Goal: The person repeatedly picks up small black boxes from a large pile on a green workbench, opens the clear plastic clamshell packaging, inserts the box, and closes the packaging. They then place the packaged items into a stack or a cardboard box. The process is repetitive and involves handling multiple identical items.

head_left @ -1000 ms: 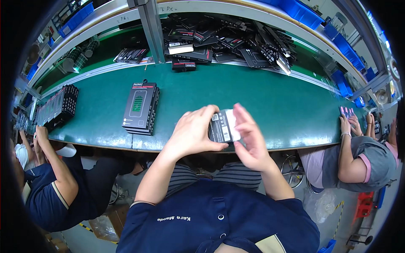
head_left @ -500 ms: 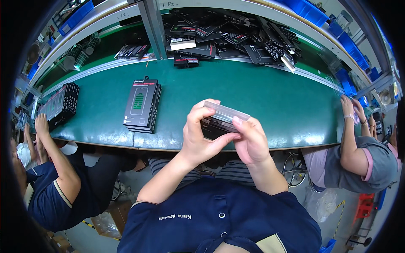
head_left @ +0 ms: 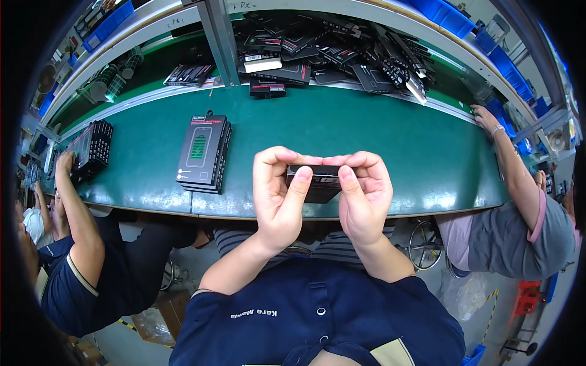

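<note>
A small black cardboard box (head_left: 322,193) is held between my two hands, just above the near edge of the green table. My left hand (head_left: 278,198) grips its left end, thumb pressed on the upper edge. From the other side my right hand (head_left: 365,198) pinches the right end in the same way. The fingers of both hands meet along the box's far side and cover part of it. To the left on the table stands a neat stack of black battery boxes (head_left: 199,152) with a green battery picture on top.
Behind the green table (head_left: 293,122), black flat boxes (head_left: 360,64) lie heaped under a shelf, beside a metal post (head_left: 221,43). One co-worker's hand (head_left: 66,161) is at a box stack (head_left: 94,146) on the left. Another co-worker's hand (head_left: 486,119) reaches forward on the right.
The clear plastic piece that showed at the box in my hands is out of sight. Both thumbs now press the box's upper edge. The right co-worker's arm has stretched forward.
</note>
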### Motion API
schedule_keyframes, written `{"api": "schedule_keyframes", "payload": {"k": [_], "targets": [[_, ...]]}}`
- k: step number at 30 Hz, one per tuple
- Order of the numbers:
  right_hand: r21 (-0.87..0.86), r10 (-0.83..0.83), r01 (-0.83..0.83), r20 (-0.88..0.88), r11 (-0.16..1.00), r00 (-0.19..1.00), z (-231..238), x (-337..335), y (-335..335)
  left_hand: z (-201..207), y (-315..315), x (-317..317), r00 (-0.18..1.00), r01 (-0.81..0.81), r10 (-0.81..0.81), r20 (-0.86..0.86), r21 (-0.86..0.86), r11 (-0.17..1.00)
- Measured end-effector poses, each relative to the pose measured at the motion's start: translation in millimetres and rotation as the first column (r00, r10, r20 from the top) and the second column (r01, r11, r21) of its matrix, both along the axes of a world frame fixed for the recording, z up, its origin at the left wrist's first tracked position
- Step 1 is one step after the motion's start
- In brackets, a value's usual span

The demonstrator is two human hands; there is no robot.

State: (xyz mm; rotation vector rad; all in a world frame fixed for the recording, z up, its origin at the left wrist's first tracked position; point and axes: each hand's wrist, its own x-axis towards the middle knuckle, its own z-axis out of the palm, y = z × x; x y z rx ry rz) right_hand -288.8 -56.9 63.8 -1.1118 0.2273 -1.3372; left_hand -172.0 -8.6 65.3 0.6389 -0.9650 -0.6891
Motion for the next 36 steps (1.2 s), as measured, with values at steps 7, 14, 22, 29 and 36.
{"api": "schedule_keyframes", "payload": {"k": [7,14,22,29,36], "targets": [[-0.353,-0.122,0.104,-0.029,0.930,0.992,-31,6,-12,-21,-6,9,0.958,-0.152,0.168,0.234,-0.083,0.985],[-0.823,-0.535,0.224,-0.111,0.522,0.837,-38,-4,-3,-12,5,40,0.985,-0.158,0.132,0.114,0.268,0.950],[-0.591,-0.155,-0.227,-0.525,0.774,0.837,-43,-7,-5,3,37,93,0.936,-0.328,0.248,0.249,0.369,0.870],[-0.532,-0.169,-0.212,-0.578,0.820,0.798,-41,-3,-9,-30,41,180,0.400,-0.878,0.502,0.767,0.162,0.451],[-0.397,-0.107,-0.193,-0.620,0.897,0.778,-48,-16,-12,-41,44,121,0.094,-0.932,0.351,0.932,-0.042,0.360]]}}
